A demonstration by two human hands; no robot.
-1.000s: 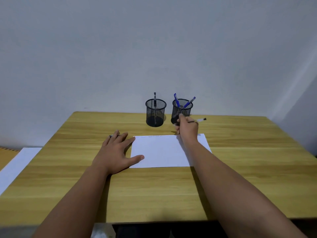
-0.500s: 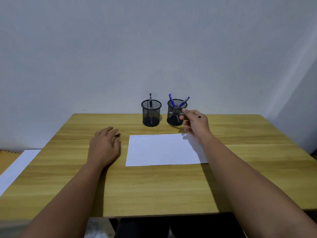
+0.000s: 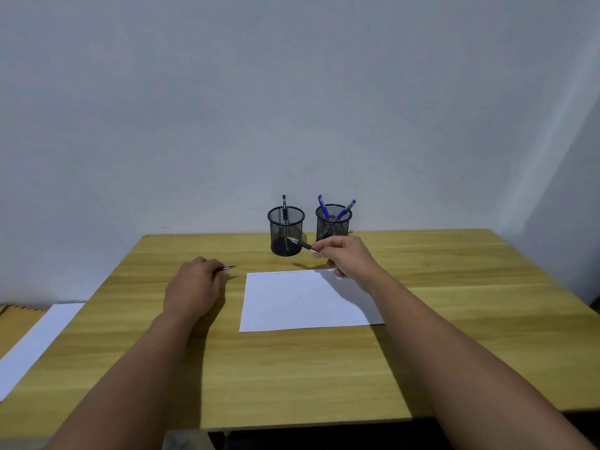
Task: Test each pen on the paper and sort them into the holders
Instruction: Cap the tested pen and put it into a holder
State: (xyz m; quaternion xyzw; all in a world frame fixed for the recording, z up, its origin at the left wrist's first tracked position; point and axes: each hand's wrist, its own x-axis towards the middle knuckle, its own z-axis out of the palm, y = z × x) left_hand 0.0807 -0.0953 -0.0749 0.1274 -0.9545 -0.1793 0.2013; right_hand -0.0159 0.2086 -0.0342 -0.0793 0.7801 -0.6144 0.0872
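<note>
Right hand [image 3: 349, 254] pinches a black pen [image 3: 302, 245] beside the left holder [image 3: 286, 230]
Left hand [image 3: 193, 289] curls round another pen [image 3: 227, 268] (tip showing) on the table [image 3: 454, 319]

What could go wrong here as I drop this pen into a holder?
The pen in your right hand points tip-first at the left holder; its mesh wall could catch the tip, or a nudge could tip the holder. Your left hand grips another pen, so it cannot easily steady either holder.
</note>
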